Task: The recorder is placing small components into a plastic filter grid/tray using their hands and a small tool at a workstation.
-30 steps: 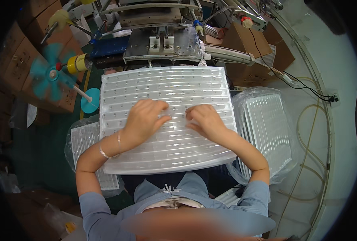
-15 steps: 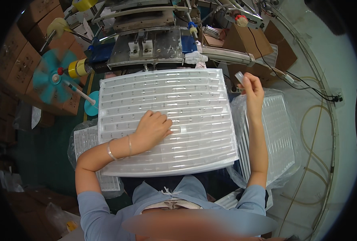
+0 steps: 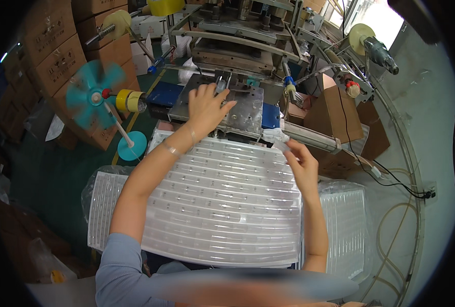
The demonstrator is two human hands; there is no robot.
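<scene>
My left hand [image 3: 207, 108] is over the metal plate [image 3: 244, 111] of a bench machine, beside an upright fixture [image 3: 222, 83]. Its fingers are apart and I see nothing held; the fingertips partly cover the fixture. At the far right corner of the ribbed white tray [image 3: 222, 189], my right hand [image 3: 304, 166] pinches a small clear plastic piece [image 3: 280, 147] between thumb and finger. A crumpled white cloth [image 3: 274, 135] lies right by that piece. Rows of small clear pieces fill the tray, and my left forearm crosses above its left side.
A teal fan [image 3: 95, 97] stands at the left in front of stacked cartons [image 3: 58, 56]. More bagged trays lie at the right [image 3: 344, 230] and left [image 3: 104, 204]. An open carton [image 3: 335, 115] and black cables [image 3: 391, 179] are at the right. The machine frame [image 3: 232, 56] rises behind the plate.
My left hand has gone from the middle of the tray forward to the metal plate. My right hand has moved inward to the tray's far corner with the clear piece. The view has tipped upward.
</scene>
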